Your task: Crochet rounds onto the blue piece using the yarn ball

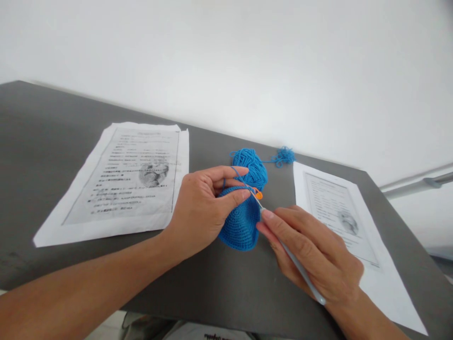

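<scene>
Head view: left hand pinching blue crochet, right hand angled inward, gripping hook; tip unclear.

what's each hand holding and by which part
Left hand: the blue crochet piece, by its upper edge. Right hand: the crochet hook, by the front of its handle.

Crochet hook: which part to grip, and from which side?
Likely the grey handle, from the near right, where the right hand holds it: that end slants toward the wearer, while the slim metal shaft runs to the blue crochet piece in the left hand.
</scene>
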{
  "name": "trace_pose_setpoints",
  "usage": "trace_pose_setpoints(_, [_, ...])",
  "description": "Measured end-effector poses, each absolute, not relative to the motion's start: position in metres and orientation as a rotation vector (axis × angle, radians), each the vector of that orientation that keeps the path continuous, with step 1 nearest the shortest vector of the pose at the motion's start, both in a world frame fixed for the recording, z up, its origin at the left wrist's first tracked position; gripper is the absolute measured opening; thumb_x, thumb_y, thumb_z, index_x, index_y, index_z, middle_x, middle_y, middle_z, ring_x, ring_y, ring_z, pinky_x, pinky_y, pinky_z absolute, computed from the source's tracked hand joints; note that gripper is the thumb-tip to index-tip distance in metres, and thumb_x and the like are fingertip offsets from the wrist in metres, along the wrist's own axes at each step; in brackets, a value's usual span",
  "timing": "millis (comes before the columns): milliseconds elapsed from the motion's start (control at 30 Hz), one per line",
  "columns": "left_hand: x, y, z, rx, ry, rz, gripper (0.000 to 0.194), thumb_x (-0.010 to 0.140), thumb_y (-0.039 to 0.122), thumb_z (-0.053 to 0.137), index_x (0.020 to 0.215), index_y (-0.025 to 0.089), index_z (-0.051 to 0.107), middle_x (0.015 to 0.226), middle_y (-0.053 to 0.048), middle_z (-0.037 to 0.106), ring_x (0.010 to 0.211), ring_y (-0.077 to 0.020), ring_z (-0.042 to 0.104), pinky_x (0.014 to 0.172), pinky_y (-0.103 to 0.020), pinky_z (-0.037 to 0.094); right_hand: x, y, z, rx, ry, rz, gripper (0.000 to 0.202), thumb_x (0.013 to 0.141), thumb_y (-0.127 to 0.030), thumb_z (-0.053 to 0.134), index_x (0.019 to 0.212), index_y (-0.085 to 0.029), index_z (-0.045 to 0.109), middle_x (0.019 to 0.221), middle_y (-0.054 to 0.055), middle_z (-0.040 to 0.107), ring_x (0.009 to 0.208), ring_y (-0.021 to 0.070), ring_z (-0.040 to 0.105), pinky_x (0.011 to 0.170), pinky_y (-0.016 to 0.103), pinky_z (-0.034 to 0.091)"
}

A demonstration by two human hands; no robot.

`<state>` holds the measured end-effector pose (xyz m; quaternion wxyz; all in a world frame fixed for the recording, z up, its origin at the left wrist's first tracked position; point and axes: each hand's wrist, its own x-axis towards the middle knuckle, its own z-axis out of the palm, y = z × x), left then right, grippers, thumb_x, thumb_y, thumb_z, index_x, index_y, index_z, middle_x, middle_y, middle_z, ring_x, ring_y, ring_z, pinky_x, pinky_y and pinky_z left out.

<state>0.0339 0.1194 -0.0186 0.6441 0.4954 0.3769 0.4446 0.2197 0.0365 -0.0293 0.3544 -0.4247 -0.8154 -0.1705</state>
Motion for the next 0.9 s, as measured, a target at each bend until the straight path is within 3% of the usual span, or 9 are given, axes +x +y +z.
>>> trace_pose_setpoints(133, [0.031,0.121,-0.017,1.251,0.882,1.023,0.028,0.083,0.018,0.088,0.110,0.014,0.083,0.088,-0.003,0.089,0.085,-0.0194,0.085,0.080,-0.024,0.065,0.223,0.037,-0.027,-1.040,-2.088,-0.433,0.033,0.096,-0.006,0.077,0.126,-0.019,0.074,0.086,0.006,0.080,0.070,0.0210,0.075,0.050,0.032,0.060])
trace_pose_setpoints(400, [0.023,0.128,-0.014,1.401,0.865,0.936,0.029,0.081,0.012,0.086,0.110,0.016,0.087,0.091,-0.006,0.090,0.086,-0.0249,0.086,0.083,-0.031,0.067,0.233,0.038,-0.012,-1.058,-2.145,-0.287,0.038,0.094,-0.010,0.081,0.128,-0.026,0.073,0.091,0.004,0.083,0.072,0.0222,0.077,0.056,0.034,0.066])
trace_pose_setpoints(600, [0.021,0.130,-0.014,1.515,0.863,0.880,0.025,0.082,0.010,0.086,0.106,0.019,0.089,0.085,-0.002,0.089,0.081,-0.0204,0.085,0.077,-0.025,0.065,0.238,0.037,-0.010,-1.020,-2.108,-0.130,0.024,0.095,-0.011,0.078,0.116,-0.023,0.078,0.088,0.005,0.082,0.071,0.0199,0.078,0.060,0.031,0.067])
trace_pose_setpoints(700, [0.019,0.130,-0.014,1.554,0.840,0.858,0.015,0.082,0.011,0.087,0.093,0.021,0.090,0.091,-0.002,0.090,0.085,-0.0207,0.085,0.080,-0.025,0.064,0.240,0.037,-0.009,-1.050,-2.074,-0.041,0.016,0.095,-0.014,0.078,0.109,-0.021,0.080,0.089,0.006,0.083,0.072,0.0193,0.080,0.065,0.028,0.069])
trace_pose_setpoints(800, [0.019,0.130,-0.014,1.563,0.818,0.852,0.010,0.082,0.012,0.088,0.082,0.022,0.089,0.093,-0.002,0.090,0.091,-0.0212,0.085,0.084,-0.025,0.064,0.242,0.035,-0.009,-1.084,-2.023,0.053,0.017,0.094,-0.015,0.079,0.108,-0.023,0.082,0.091,0.005,0.084,0.069,0.0197,0.080,0.062,0.029,0.069])
trace_pose_setpoints(900, [0.020,0.131,-0.014,1.547,0.803,0.845,0.013,0.082,0.012,0.088,0.090,0.022,0.090,0.089,-0.001,0.090,0.088,-0.0205,0.085,0.083,-0.025,0.064,0.240,0.033,-0.013,-1.109,-1.903,0.132,0.023,0.093,-0.011,0.079,0.111,-0.025,0.083,0.088,0.004,0.082,0.063,0.0185,0.077,0.053,0.029,0.066])
